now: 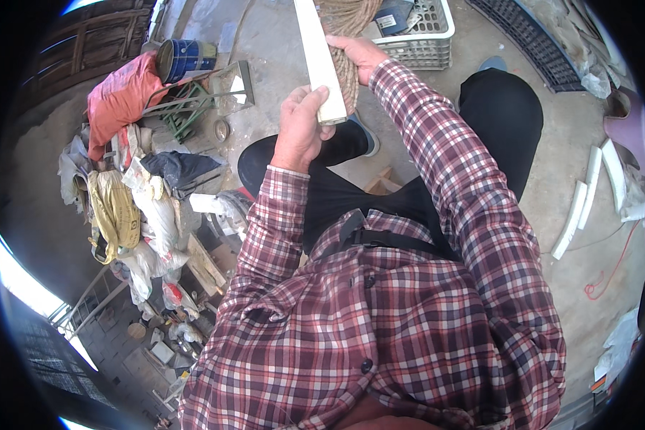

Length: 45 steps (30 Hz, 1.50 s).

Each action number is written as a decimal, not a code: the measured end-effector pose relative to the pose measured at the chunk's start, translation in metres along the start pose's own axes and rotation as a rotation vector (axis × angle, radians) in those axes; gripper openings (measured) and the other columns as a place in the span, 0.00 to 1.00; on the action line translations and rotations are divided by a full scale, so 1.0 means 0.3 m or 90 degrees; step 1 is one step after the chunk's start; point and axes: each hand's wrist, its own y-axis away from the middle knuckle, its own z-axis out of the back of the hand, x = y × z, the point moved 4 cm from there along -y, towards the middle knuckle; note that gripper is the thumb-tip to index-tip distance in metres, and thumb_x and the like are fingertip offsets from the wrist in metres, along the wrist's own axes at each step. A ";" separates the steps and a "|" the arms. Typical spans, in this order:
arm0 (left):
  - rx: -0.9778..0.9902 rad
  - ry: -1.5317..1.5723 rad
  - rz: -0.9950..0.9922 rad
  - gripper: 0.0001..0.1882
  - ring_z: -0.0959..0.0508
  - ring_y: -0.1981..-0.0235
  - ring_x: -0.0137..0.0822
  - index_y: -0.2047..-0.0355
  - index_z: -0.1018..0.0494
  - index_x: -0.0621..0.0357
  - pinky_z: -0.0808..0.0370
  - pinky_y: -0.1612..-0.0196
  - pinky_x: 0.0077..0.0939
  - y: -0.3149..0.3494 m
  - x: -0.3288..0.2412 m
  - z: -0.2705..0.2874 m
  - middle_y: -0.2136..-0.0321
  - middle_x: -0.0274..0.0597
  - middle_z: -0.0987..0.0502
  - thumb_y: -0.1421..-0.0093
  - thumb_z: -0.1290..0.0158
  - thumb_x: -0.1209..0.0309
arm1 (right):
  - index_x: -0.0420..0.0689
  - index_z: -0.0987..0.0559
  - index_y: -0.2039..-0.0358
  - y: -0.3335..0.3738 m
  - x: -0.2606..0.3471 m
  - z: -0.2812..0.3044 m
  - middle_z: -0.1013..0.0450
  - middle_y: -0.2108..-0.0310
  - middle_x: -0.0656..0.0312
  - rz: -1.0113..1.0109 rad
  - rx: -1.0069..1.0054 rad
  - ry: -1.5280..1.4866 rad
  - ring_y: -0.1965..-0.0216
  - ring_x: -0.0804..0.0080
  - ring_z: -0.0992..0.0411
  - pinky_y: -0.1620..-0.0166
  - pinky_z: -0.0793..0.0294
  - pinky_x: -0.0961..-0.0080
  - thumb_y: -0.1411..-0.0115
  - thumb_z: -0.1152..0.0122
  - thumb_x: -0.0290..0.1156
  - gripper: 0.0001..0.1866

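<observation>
A long white strip [318, 61], hollow-looking at its near end, points away from me past the top edge of the view. My left hand [299, 127] is closed around that near end, thumb on top and fingers beneath. Farther up, my right hand [361, 56] grips the strip's right side; most of its fingers are hidden. Just below and beside the right hand lies a thick coil of tan rope [349, 16], partly covered by the strip and the hand.
A white plastic crate [424, 51] with dark flat packs stands beyond my right hand. Leftward are a blue bucket [186, 59], a red sack [125, 97], a green metal frame [188, 107] and piled bags [115, 208]. Curved white pieces [579, 208] and a red cord [609, 279] lie at right.
</observation>
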 end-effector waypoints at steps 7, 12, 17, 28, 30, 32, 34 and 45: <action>-0.024 0.011 -0.019 0.14 0.33 0.87 0.26 0.60 0.34 0.68 0.40 0.88 0.18 0.002 -0.002 -0.001 0.77 0.42 0.27 0.37 0.50 0.68 | 0.29 0.28 0.53 -0.052 -0.031 0.046 0.23 0.60 0.49 0.054 0.006 0.056 0.61 0.62 0.22 0.55 0.20 0.63 0.38 0.45 0.28 0.17; -0.027 -0.014 -0.028 0.14 0.32 0.87 0.25 0.61 0.34 0.68 0.39 0.88 0.18 0.002 -0.024 -0.025 0.78 0.41 0.27 0.39 0.48 0.69 | 0.27 0.30 0.51 -0.002 0.001 0.091 0.25 0.58 0.47 0.133 -0.076 0.236 0.58 0.62 0.23 0.53 0.23 0.66 0.38 0.44 0.32 0.22; -0.072 -0.166 -0.053 0.14 0.29 0.84 0.25 0.65 0.32 0.68 0.37 0.85 0.17 -0.002 -0.086 -0.061 0.78 0.41 0.26 0.42 0.45 0.68 | 0.24 0.36 0.44 0.219 0.182 0.065 0.30 0.50 0.40 0.353 -0.250 0.808 0.48 0.56 0.29 0.45 0.31 0.67 0.41 0.40 0.49 0.39; -0.008 -0.426 -0.217 0.20 0.19 0.75 0.43 0.72 0.24 0.74 0.23 0.71 0.34 -0.111 -0.185 -0.297 0.77 0.58 0.21 0.49 0.46 0.63 | 0.28 0.45 0.38 0.456 0.287 -0.077 0.32 0.48 0.45 0.124 0.041 0.746 0.49 0.61 0.29 0.52 0.26 0.71 0.53 0.27 0.44 0.52; 0.035 -0.325 -0.226 0.19 0.19 0.76 0.42 0.71 0.24 0.74 0.23 0.73 0.33 -0.150 -0.179 -0.349 0.77 0.56 0.21 0.47 0.46 0.64 | 0.27 0.46 0.38 0.484 0.346 -0.053 0.32 0.50 0.48 0.112 -0.005 0.658 0.51 0.65 0.29 0.53 0.25 0.72 0.54 0.24 0.39 0.52; 0.117 -0.176 -0.216 0.15 0.22 0.81 0.33 0.68 0.25 0.73 0.26 0.80 0.26 -0.185 -0.161 -0.400 0.79 0.47 0.22 0.42 0.49 0.68 | 0.27 0.42 0.40 0.492 0.389 -0.041 0.30 0.53 0.50 0.166 0.015 0.570 0.55 0.67 0.27 0.57 0.25 0.74 0.52 0.29 0.34 0.45; 0.203 -0.061 -0.142 0.13 0.24 0.83 0.28 0.66 0.26 0.72 0.28 0.83 0.22 -0.227 -0.138 -0.430 0.80 0.42 0.23 0.40 0.50 0.70 | 0.28 0.36 0.44 0.497 0.434 -0.018 0.26 0.60 0.53 0.193 -0.041 0.563 0.63 0.69 0.25 0.63 0.25 0.77 0.47 0.37 0.27 0.32; 0.052 0.015 -0.057 0.21 0.27 0.55 0.35 0.50 0.32 0.67 0.29 0.51 0.31 -0.620 -0.108 -0.256 0.56 0.46 0.26 0.35 0.52 0.61 | 0.24 0.39 0.44 0.582 0.498 -0.054 0.27 0.57 0.44 0.123 -0.122 0.491 0.64 0.63 0.24 0.62 0.21 0.70 0.40 0.55 0.19 0.24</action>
